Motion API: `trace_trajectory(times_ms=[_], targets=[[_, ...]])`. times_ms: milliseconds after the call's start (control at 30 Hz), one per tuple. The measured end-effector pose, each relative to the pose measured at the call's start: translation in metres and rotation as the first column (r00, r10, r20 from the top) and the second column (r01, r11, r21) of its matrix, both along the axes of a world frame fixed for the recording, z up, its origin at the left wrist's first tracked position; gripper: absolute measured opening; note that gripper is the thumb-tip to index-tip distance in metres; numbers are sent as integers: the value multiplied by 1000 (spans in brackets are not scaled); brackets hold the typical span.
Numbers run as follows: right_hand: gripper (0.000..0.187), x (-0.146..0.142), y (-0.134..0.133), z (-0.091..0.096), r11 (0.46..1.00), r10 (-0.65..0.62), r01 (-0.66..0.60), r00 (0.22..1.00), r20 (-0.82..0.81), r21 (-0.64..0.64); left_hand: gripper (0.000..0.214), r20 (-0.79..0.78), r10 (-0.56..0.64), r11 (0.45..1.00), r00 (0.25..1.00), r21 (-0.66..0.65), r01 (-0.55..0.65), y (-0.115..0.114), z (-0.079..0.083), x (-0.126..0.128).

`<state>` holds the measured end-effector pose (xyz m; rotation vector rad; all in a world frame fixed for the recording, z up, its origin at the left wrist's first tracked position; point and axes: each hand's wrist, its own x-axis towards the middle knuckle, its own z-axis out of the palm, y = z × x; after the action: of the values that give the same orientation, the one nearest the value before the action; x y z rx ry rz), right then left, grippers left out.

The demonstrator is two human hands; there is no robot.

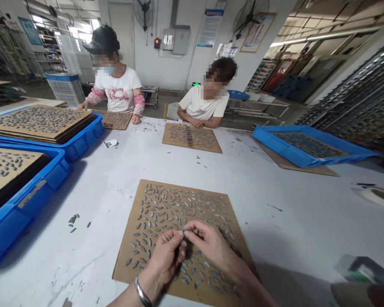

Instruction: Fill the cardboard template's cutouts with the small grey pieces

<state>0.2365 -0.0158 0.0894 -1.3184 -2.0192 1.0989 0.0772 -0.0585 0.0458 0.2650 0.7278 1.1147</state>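
A cardboard sheet (128, 238) lies in front of me, covered with rows of small grey leaf-shaped pieces (166, 198). Over its lower middle my left hand (169, 251) and my right hand (205, 241) meet at the fingertips. Both hands are closed in a pinch around one small grey piece (183, 232), mostly hidden by the thumbs and fingers. A metal bangle (143, 293) circles my left wrist.
Blue trays (48, 175) with stacked, piece-covered cardboard stand at the left. Another blue tray (275, 147) sits at the back right. Two people (120, 91) sit across the white table (131, 162) with their own sheets. Loose pieces (73, 219) and a tape roll (379, 196) lie about.
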Motion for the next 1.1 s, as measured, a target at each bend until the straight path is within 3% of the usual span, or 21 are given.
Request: trace_trajectory(times_ms=[333,400,567,700,900,1100], targets=[[18,-7,-4,4,988,13,-40,985,175,152,49,-40,68,996,997,59,-66,1,-4,3],[20,-5,10,3,986,-10,-21,982,186,168,49,-27,86,996,996,36,-85,2,-3,2],[23,2,77,-9,961,-244,175,903,354,215,49,9,126,991,992,-55,-126,2,1,-1],[22,-4,110,-24,962,-256,182,865,432,205,36,58,140,985,989,-112,-132,2,2,-2],[21,-16,113,-39,964,-256,178,819,513,197,21,90,73,990,993,-127,-62,0,2,0],[17,-7,103,-25,945,-306,202,818,487,256,21,106,26,990,994,-141,-11,0,0,1]])
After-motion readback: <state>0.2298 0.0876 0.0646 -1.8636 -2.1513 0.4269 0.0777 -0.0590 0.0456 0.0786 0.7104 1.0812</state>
